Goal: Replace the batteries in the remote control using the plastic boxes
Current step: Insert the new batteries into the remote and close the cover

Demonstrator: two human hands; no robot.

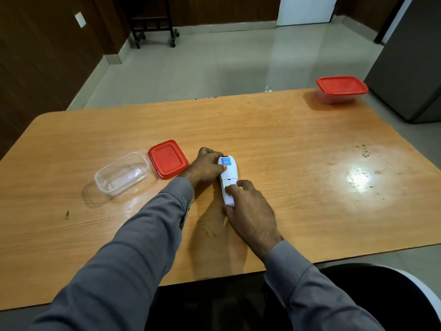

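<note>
- The desk [274, 139] fills most of the frame, a wood-grain top with everything laid out flat, so the person can work with both hands and not chase parts around.
- The left hand [206, 167] comes in from the lower left and has its grip curled round the top end of the remote, thumb on the blue label. Looks like it's there purely to pin the thing down so it doesn't slide.
- The right hand [248, 209] reaches up from the lower right, fingers curled over the lower half of the remote, fingertips pressing on the back cover. My guess is it's working the battery cover, opening or closing I can't tell.
- The empty clear box [121, 174] sits open at centre left, near the hands, probably parked there to catch the old batteries.
- Its red lid [167, 159] lies flat just beside it, between the box and the left hand, off and out of the way but close.
- The closed box [341, 90] with a red lid sits way off in the upper right corner of the desk, well apart. Can't see what's inside, presumably the fresh batteries.
- The remote [228, 177] lies face down at centre frame, back side up, which makes sense since that's where the battery door is.
</note>
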